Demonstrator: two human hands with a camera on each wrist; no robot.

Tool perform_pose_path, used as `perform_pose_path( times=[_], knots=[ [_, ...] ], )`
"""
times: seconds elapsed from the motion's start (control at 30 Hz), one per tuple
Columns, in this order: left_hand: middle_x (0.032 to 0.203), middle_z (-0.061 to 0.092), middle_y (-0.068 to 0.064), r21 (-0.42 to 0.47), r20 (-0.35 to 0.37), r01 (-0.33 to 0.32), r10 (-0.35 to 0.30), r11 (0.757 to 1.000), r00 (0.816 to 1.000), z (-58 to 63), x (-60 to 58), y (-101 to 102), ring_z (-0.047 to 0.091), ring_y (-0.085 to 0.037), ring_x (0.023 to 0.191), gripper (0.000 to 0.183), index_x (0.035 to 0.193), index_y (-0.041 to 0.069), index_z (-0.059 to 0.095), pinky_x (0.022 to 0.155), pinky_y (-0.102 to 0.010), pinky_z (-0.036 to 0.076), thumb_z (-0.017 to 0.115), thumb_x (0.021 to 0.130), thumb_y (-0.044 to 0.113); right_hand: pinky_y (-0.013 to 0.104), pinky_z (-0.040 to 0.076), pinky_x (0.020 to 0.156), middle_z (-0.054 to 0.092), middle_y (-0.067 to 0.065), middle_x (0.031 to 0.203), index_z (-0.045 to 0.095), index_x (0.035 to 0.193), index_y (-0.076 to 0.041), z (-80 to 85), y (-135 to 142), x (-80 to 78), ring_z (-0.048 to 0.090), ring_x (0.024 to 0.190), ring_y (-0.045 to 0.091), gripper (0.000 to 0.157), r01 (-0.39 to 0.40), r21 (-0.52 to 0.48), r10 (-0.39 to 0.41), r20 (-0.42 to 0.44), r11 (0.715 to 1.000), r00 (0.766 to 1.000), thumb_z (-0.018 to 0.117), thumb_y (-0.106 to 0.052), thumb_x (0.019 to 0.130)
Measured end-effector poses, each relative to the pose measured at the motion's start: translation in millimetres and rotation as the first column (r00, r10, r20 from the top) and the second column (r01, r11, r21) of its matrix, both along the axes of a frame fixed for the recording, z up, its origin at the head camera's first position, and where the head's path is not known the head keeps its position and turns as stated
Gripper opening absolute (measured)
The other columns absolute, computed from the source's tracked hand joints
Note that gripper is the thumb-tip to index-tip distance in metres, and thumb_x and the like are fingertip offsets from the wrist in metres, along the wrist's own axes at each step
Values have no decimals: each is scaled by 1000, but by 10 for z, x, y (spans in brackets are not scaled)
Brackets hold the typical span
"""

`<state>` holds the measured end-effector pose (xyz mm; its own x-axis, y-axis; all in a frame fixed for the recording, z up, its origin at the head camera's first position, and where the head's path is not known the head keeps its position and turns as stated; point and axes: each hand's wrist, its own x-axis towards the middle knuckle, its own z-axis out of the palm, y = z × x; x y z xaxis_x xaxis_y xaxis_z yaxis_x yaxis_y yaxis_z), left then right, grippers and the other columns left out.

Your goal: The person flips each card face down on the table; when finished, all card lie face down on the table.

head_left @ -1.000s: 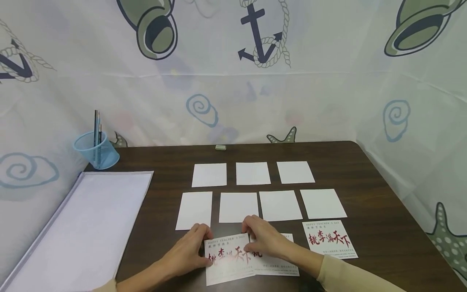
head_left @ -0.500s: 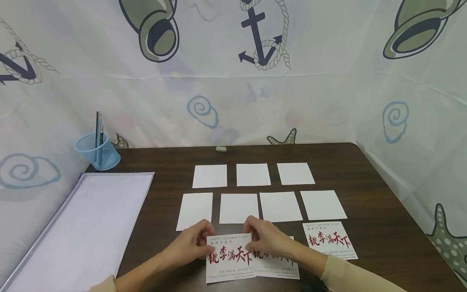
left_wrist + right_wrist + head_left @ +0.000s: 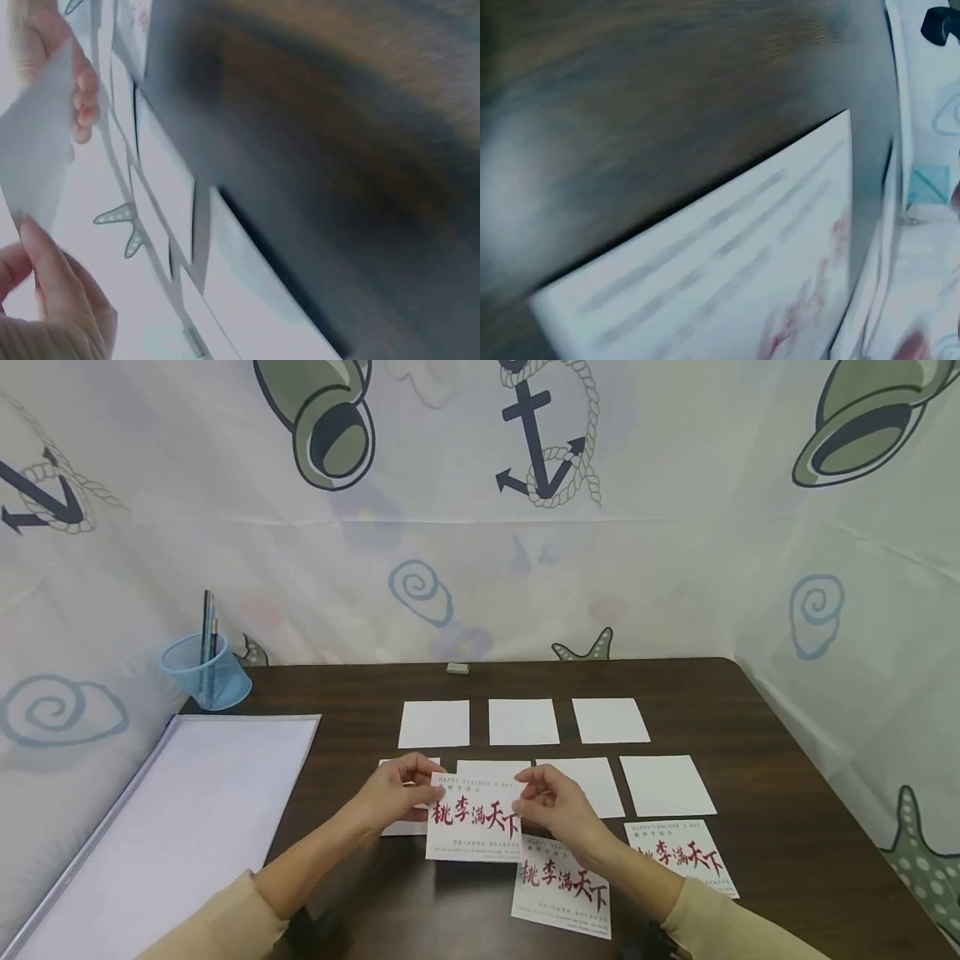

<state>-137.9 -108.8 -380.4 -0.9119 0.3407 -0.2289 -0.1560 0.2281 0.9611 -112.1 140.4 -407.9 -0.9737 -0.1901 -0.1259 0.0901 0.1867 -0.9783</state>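
A white card with red Chinese lettering (image 3: 474, 835) is held up off the table between both hands, its printed side towards me. My left hand (image 3: 390, 795) pinches its left edge, and my right hand (image 3: 561, 808) pinches the upper right edge. The left wrist view shows the card's plain side (image 3: 37, 142), with the left thumb and fingers (image 3: 56, 285) at one corner. Below my right hand, a second printed card (image 3: 562, 893) lies slightly turned on the table. A third printed card (image 3: 697, 852) lies farther right, partly covered by the right forearm.
Blank white cards lie in two rows on the dark table (image 3: 757, 793); one back-row card (image 3: 433, 724) is at the left. On the left lies a large white board (image 3: 187, 827), with a blue cup of pens (image 3: 208, 672) behind it. A small pale block (image 3: 457, 668) sits at the back edge.
Both hands have lifted the printed card off the table and moved it away from me, now over the front blank row. The second printed card beneath is more exposed and turned.
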Motion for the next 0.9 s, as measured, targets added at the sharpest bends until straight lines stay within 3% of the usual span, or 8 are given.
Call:
perform_pose_path(
  times=[0.07,0.13,0.3,0.5,0.63,0.7,0.8,0.9],
  knots=[
    [88,56,-8,7,-31,-77,77,997,997,20,-46,49,61,-15,75,25,108,-4,54,67,-33,56,62,85,3,17,49,69,51,9,95,55,115,-1,31,-47,-5,50,81,15,33,109,12,-107,-82,994,991,66,-2,84],
    [87,54,-8,31,-61,-143,145,989,988,36,-84,114,60,-14,75,23,107,-3,54,67,-33,57,60,85,0,17,46,68,53,10,95,58,112,-3,66,-114,-5,50,83,16,30,158,21,-153,-168,987,974,67,-1,84],
    [85,51,-8,114,-124,-244,258,963,958,89,-126,323,57,-15,70,22,104,-3,53,64,-33,57,58,83,-5,20,50,69,56,7,90,64,105,-7,135,-329,-1,55,82,16,27,86,95,-42,-394,992,918,72,-3,80],
    [88,51,-8,199,-157,-259,291,945,944,186,-102,521,57,-10,72,22,104,-3,50,64,-26,56,57,83,-4,24,53,66,55,4,87,65,104,-8,158,-442,-32,55,77,14,34,122,149,-8,-603,981,798,78,-4,74],
    [97,55,-12,247,-171,-216,262,945,950,222,-65,538,61,-11,79,26,108,-3,48,71,-29,56,61,86,0,23,53,65,60,2,89,66,103,-6,160,-416,-55,57,76,12,29,159,160,0,-704,974,710,74,1,77],
    [104,55,-14,245,-197,-200,251,949,948,221,-61,507,60,-13,86,31,112,-1,48,75,-28,55,64,86,5,23,54,64,62,2,90,66,101,-5,169,-395,-65,59,77,12,24,171,130,-22,-730,977,683,71,3,79],
    [114,53,-13,171,-266,-244,283,955,921,176,-77,406,57,-18,97,39,119,3,51,79,-22,52,68,86,12,22,53,62,62,4,88,65,100,-3,185,-361,-66,60,79,13,20,182,57,-90,-702,982,706,67,5,82],
    [118,54,-12,80,-282,-333,341,940,897,93,-82,254,54,-21,102,43,123,8,52,76,-17,48,70,85,13,20,51,60,62,9,88,63,102,-3,198,-326,-47,58,78,12,20,180,-15,-153,-599,984,786,66,5,83]
  ],
)
